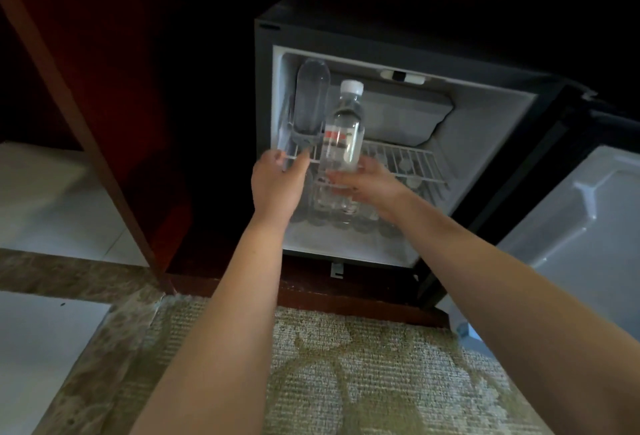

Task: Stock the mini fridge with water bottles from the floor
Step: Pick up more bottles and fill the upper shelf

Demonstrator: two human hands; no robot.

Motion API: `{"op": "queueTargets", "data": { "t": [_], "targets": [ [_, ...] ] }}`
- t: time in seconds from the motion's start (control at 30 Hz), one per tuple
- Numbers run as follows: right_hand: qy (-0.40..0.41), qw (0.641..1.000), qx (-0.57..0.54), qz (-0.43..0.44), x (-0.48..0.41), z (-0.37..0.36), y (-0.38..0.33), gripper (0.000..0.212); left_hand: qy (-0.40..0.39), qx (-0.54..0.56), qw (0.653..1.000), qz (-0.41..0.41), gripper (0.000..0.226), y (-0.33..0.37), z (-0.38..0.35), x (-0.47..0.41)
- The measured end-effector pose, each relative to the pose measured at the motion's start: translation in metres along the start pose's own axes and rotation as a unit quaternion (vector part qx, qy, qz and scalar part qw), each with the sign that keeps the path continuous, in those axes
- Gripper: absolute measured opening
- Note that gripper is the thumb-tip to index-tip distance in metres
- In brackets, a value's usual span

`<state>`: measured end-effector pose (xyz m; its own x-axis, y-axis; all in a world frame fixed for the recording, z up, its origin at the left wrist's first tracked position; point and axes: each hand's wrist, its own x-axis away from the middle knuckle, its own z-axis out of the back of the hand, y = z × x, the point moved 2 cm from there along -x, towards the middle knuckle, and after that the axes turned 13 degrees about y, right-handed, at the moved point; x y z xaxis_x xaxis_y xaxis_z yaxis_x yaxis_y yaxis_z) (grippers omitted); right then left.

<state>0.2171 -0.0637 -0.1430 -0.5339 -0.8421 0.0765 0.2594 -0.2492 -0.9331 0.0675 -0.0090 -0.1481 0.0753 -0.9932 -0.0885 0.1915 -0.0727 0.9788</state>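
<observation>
The mini fridge [485, 116] stands open inside a dark wooden cabinet. My right hand [370, 183] grips the lower part of a clear water bottle [343, 130] with a white cap, held upright at the front of the wire shelf [412, 164]. My left hand [277, 185] rests at the shelf's front left edge, fingers apart, holding nothing. Another bottle [311, 99] stands on the shelf at the far left. Several more bottles [332, 213] lie below the shelf on the fridge floor.
The fridge door [588, 227] hangs open to the right. A patterned carpet [346, 372] covers the floor in front. A wooden cabinet post [97, 157] rises at the left beside pale floor tiles [41, 348]. A freezer box [405, 116] fills the upper back of the fridge.
</observation>
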Motion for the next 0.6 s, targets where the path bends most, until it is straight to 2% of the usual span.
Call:
{"op": "queueTargets", "data": {
  "t": [0.07, 0.13, 0.23, 0.37, 0.47, 0.6],
  "targets": [
    [0.027, 1.000, -0.009, -0.009, -0.014, 0.003, -0.004, 0.036, 0.037, -0.036, 0.999, -0.016, 0.054, -0.003, -0.002, -0.003],
    [0.035, 0.999, -0.017, -0.005, -0.027, 0.003, -0.004, 0.034, 0.058, -0.064, 0.996, -0.025, 0.066, -0.003, -0.004, -0.006],
    [0.057, 0.998, -0.012, 0.003, -0.042, 0.001, -0.006, 0.029, 0.037, -0.048, 0.998, -0.024, 0.085, -0.005, -0.009, -0.010],
    [0.085, 0.996, -0.004, 0.006, -0.065, 0.002, -0.006, 0.047, -0.007, -0.021, 1.000, 0.009, 0.090, -0.016, -0.015, -0.020],
    [0.095, 0.995, 0.008, 0.013, -0.081, 0.003, -0.006, 0.037, -0.006, 0.012, 0.999, 0.045, 0.095, -0.020, -0.015, -0.027],
    [0.141, 0.990, 0.020, 0.015, -0.100, -0.001, -0.001, 0.057, -0.004, 0.012, 0.999, 0.035, 0.093, -0.022, -0.015, -0.030]
  ]
}}
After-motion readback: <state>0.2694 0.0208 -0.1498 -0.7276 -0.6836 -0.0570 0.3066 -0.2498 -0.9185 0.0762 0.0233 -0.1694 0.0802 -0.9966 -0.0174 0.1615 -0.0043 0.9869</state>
